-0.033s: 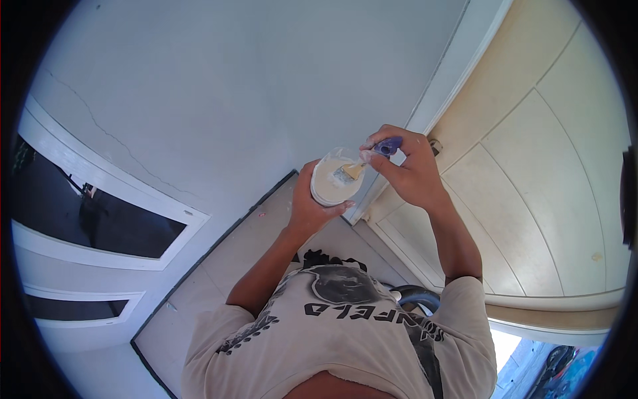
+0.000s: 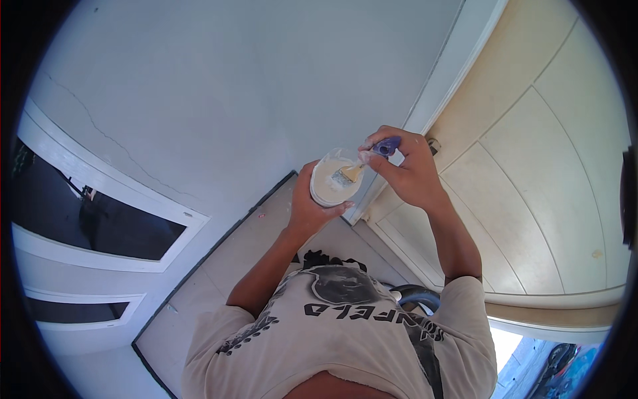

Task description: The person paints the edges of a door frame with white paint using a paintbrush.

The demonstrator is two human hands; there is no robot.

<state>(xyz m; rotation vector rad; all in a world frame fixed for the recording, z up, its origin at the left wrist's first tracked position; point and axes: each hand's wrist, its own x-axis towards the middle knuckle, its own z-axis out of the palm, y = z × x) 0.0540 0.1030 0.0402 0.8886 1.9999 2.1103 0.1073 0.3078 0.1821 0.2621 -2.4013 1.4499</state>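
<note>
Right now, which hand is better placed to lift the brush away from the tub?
Right, most likely: the right hand holds the paintbrush by its purple handle. The left hand is wrapped around the white tub, so it seems better placed to steady that.

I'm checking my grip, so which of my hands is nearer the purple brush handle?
Right. The right hand grips the purple brush handle; the left hand is to its left, holding the white tub.

Floor (image 2: 219,279): pale, flat tile, dark-edged. A tiny reddish scrap (image 2: 262,215) lies near its left edge, toward the far corner; a small whitish scrap (image 2: 172,308) lies nearer the near-left corner.
</note>
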